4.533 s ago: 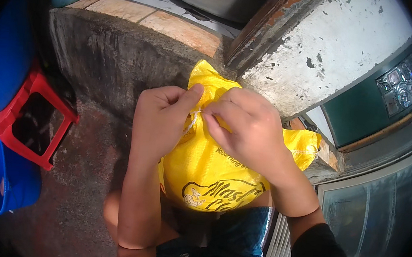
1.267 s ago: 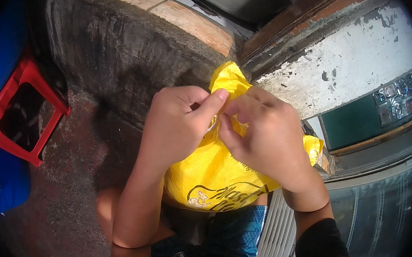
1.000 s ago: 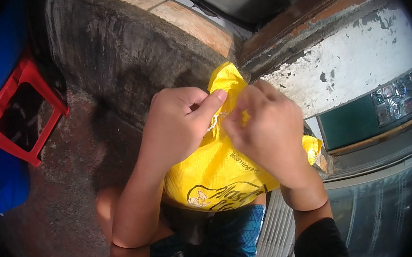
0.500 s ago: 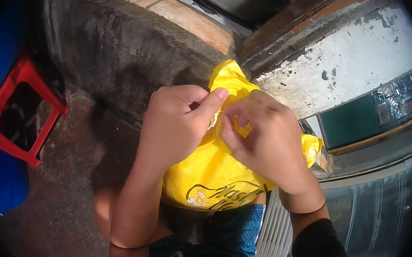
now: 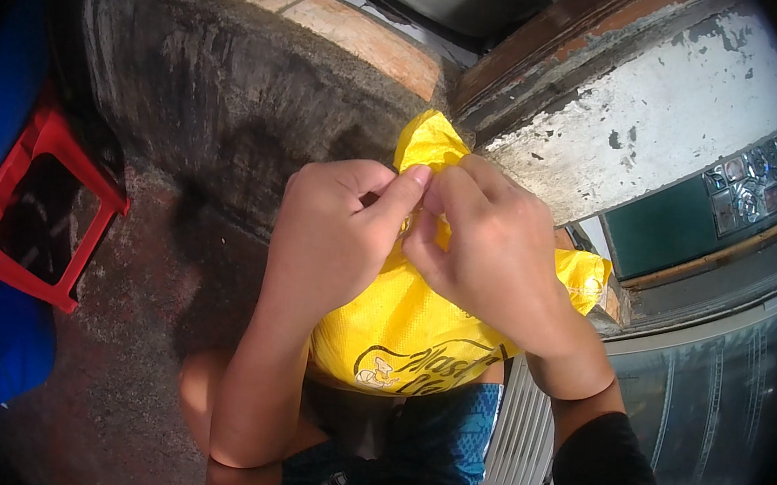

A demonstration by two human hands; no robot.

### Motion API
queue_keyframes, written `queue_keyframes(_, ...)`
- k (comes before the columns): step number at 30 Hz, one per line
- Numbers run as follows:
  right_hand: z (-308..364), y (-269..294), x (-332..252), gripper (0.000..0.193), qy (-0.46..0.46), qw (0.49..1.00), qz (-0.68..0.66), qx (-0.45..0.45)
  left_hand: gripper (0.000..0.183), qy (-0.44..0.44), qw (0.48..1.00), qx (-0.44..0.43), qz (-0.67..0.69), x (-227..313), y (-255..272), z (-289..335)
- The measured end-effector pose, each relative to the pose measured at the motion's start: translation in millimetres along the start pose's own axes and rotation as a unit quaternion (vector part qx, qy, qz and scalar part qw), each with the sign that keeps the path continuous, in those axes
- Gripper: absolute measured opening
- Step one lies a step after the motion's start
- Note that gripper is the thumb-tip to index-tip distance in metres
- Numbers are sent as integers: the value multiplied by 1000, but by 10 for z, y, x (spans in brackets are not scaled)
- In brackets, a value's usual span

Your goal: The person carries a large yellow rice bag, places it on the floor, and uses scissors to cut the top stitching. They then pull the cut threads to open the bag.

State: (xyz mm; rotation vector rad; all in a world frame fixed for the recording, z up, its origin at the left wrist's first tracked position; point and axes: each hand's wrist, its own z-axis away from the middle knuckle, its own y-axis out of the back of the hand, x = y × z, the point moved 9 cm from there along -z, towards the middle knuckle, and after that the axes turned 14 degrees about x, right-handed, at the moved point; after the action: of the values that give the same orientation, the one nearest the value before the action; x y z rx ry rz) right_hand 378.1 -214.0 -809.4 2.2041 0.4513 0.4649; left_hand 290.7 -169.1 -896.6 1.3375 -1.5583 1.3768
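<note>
A yellow woven sack (image 5: 413, 329) with dark printing rests at my lap, full and rounded below, its top edge rising to a loose corner beyond my hands. My left hand (image 5: 338, 233) is closed on that top edge, thumb pressed over the fabric. Close against it, my right hand (image 5: 491, 243) has its thumb and fingers pinched together at the same edge. Whether its fingertips hold the fabric or a thread in it is too small to make out. Another corner of the sack sticks out to the right, past my right wrist.
A red plastic stool (image 5: 78, 259) and a blue plastic object (image 5: 9, 346) stand at the left on the rough floor. Ahead runs a low dark concrete wall (image 5: 226, 87) topped with tiles. A glass-fronted cabinet (image 5: 700, 403) is at the right, beside a peeling white surface (image 5: 624, 125).
My right hand has moved slightly up and left, its fingers now meeting my left thumb at the sack's edge. The left hand has stayed in place.
</note>
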Motion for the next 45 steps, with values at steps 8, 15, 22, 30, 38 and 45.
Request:
queue_keyframes(8, 28, 172, 105, 18, -88, 973, -188, -104, 34, 15, 1000, -5, -1, -20, 8, -11)
queue_keyframes(15, 31, 326, 92, 16, -27, 993, -113, -6, 35, 43, 999, -10, 15, -60, -11, -2)
queue_keyframes(22, -25, 166, 3, 15, 9, 999, -31, -11, 36, 32, 999, -4, 20, -39, -11, 4)
queue_keyframes(30, 1, 352, 155, 12, -93, 982, -157, -52, 35, 31, 1000, -2, 4, -34, 5, -3)
queue_keyframes(38, -12, 169, 58, 15, -4, 997, -71, -33, 34, 38, 999, -6, 14, -33, -6, 12)
queue_keyframes(45, -9, 65, -3, 16, 18, 990, -43, -135, 34, 16, 1000, -4, 0, -44, 2, -4)
